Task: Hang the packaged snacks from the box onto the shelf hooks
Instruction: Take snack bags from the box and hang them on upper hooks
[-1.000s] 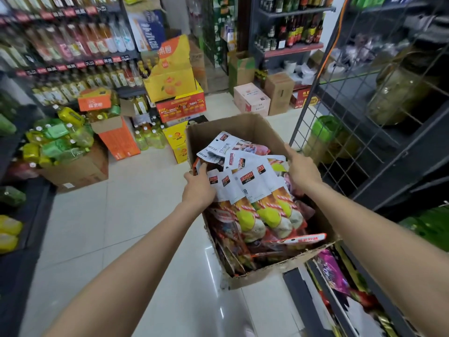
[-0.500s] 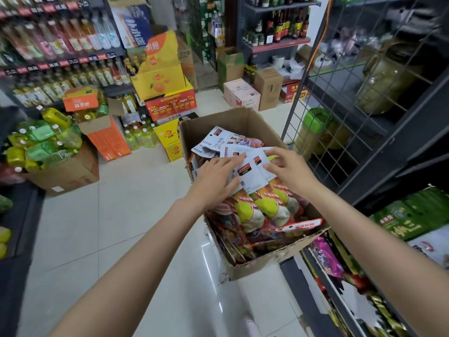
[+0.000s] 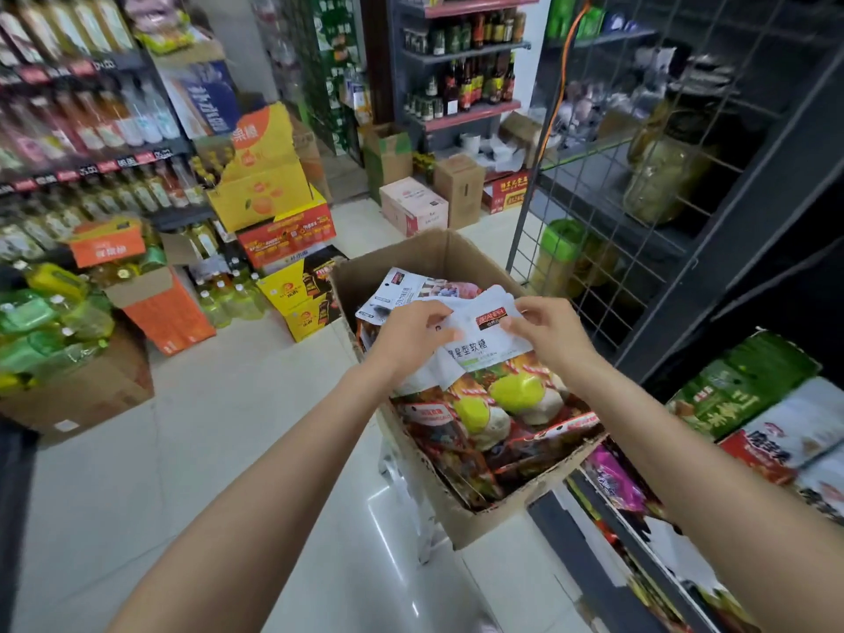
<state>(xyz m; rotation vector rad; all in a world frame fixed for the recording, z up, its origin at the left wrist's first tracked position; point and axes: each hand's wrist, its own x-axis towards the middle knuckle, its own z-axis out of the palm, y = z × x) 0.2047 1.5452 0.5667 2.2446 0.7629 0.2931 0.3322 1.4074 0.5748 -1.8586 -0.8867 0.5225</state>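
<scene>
An open cardboard box (image 3: 475, 518) stands in front of me, full of snack packets with white tops and pictures of green and white sweets. My left hand (image 3: 411, 333) and my right hand (image 3: 545, 331) both pinch the white top edge of the uppermost snack packet (image 3: 484, 344), lifted a little above the others. More packets (image 3: 493, 418) lie beneath it in the box. A wire grid rack (image 3: 607, 185) stands to the right of the box; I cannot make out any hooks on it.
Stacked yellow and orange cartons (image 3: 274, 221) and bottled oil (image 3: 59, 308) line the left of the aisle. Dark shelving with packaged goods (image 3: 753, 404) runs along the right. White floor tiles (image 3: 219, 450) stretch between them.
Both hands came from the box's sides to the top of the pile and took hold of one packet's white top. The view shifted slightly.
</scene>
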